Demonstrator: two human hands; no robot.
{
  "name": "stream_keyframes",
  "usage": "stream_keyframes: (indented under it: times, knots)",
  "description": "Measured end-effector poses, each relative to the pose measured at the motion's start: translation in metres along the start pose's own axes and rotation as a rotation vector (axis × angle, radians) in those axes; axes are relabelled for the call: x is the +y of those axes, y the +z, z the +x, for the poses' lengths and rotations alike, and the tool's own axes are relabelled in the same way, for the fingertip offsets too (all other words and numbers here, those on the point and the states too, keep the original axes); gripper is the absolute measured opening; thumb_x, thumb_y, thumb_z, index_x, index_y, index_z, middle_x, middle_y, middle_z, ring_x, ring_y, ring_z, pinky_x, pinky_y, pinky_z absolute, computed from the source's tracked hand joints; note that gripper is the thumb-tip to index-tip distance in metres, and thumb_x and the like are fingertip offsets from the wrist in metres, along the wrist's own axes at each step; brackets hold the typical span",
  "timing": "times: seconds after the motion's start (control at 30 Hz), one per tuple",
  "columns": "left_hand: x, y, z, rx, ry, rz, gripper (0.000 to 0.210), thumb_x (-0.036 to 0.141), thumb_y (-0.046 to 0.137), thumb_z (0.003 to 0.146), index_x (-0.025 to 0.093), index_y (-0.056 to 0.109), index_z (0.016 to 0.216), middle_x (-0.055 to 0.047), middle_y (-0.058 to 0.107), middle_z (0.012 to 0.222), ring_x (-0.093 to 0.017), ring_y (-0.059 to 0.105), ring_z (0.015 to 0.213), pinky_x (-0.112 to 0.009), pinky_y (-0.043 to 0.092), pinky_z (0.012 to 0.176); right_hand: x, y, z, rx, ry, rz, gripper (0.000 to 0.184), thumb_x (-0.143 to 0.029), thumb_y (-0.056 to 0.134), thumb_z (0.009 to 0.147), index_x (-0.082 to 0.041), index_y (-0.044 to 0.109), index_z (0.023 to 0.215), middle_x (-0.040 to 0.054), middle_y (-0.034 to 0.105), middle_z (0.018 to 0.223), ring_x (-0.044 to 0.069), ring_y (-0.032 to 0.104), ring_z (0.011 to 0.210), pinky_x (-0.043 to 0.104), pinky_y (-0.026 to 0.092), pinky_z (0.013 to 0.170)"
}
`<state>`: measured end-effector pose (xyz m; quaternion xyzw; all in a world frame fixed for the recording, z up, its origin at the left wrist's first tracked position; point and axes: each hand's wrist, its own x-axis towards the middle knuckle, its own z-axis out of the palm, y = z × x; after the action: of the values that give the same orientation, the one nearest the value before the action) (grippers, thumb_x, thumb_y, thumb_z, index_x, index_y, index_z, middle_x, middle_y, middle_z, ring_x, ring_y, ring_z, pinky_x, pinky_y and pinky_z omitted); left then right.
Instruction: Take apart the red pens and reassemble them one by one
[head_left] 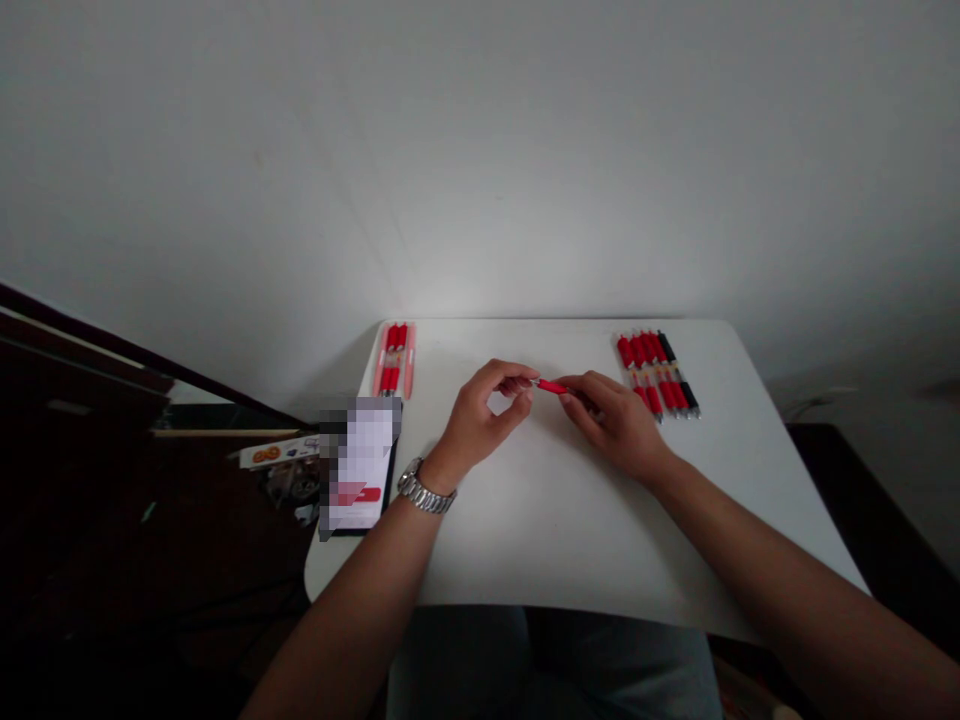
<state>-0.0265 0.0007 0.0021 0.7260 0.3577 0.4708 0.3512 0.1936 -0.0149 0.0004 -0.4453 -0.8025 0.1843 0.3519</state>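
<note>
A red pen [553, 386] is held between my two hands above the middle of the white table. My left hand [487, 412] pinches its silvery end between thumb and fingertips. On the other side, my right hand [616, 420] has thumb and fingers closed around the pen, hiding that end of it. To the right lies a row of several red pens [646, 375] with one black pen [679, 375] at its outer side. At the table's far left are red pens [394, 360] between pink pens [409, 362].
A phone [360, 470] with a lit, partly pixelated screen lies at the left edge of the white table [525, 540]. A pale wall [480, 180] rises behind the table. Left of it, lower down, is a cluttered dark area [292, 475].
</note>
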Motion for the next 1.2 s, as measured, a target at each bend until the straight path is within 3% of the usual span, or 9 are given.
stream_keyframes:
  times: [0.43, 0.67, 1.03, 1.2]
  knots:
    - [0.0061, 0.0003, 0.0014, -0.070, -0.023, 0.023, 0.014, 0.026, 0.066, 0.094, 0.022, 0.069, 0.107, -0.006, 0.069, 0.102, -0.015, 0.065, 0.094, -0.031, 0.056, 0.085, -0.0012, 0.0005, -0.0012, -0.055, -0.050, 0.014, 0.026, -0.030, 0.049, 0.103, -0.021, 0.064, 0.121, 0.0071, 0.067, 0.089, 0.020, 0.063, 0.079, 0.033, 0.049, 0.070]
    - [0.0037, 0.0012, 0.0015, -0.040, -0.031, 0.017, 0.012, 0.026, 0.065, 0.095, 0.022, 0.069, 0.106, -0.005, 0.069, 0.101, -0.015, 0.065, 0.092, -0.031, 0.056, 0.085, -0.0011, 0.0006, -0.0011, -0.044, -0.054, 0.008, 0.025, -0.028, 0.051, 0.102, -0.019, 0.065, 0.120, 0.0060, 0.065, 0.086, 0.019, 0.061, 0.078, 0.032, 0.048, 0.070]
    - [-0.0003, -0.0015, 0.0026, 0.108, -0.101, -0.153, 0.018, 0.032, 0.067, 0.095, 0.022, 0.068, 0.110, -0.006, 0.071, 0.108, -0.015, 0.070, 0.098, -0.030, 0.057, 0.091, 0.0023, -0.0001, -0.0004, -0.001, 0.007, -0.013, 0.026, -0.031, 0.050, 0.102, -0.020, 0.066, 0.118, 0.0059, 0.065, 0.084, 0.019, 0.060, 0.074, 0.032, 0.048, 0.068]
    - [0.0007, -0.0037, 0.0039, 0.257, -0.146, -0.134, 0.021, 0.036, 0.065, 0.096, 0.022, 0.066, 0.112, -0.007, 0.072, 0.108, -0.015, 0.071, 0.096, -0.029, 0.059, 0.087, 0.0028, -0.0006, -0.0002, 0.021, 0.026, -0.023, 0.026, -0.033, 0.049, 0.102, -0.020, 0.067, 0.117, 0.0063, 0.066, 0.085, 0.018, 0.060, 0.073, 0.031, 0.048, 0.066]
